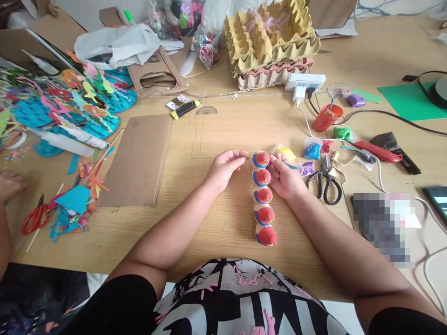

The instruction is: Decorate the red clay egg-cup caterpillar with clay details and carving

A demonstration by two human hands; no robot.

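Note:
In front of my body lies a strip of egg-carton cups (264, 216), covered with red and blue clay and bearing small yellow details. My right hand (287, 176) is closed in a pinch beside the farthest cup. A thin blue tool (290, 165) shows between its fingers; its tip is hidden. My left hand (226, 170) is just left of that same cup, fingers stretched out and slightly curved, with nothing visible in them. Right of my right hand are black-handled scissors (325, 181) and small bags of purple clay (307, 168), blue clay (312, 150) and yellow clay (287, 152).
Stacked egg trays (272, 46) stand at the back, near a white power strip (307, 82). A red cup (327, 117) is at right, with cables around it. On the left are a cardboard sheet (136, 160), paper scraps, red scissors (37, 216) and another person's hand (12, 186).

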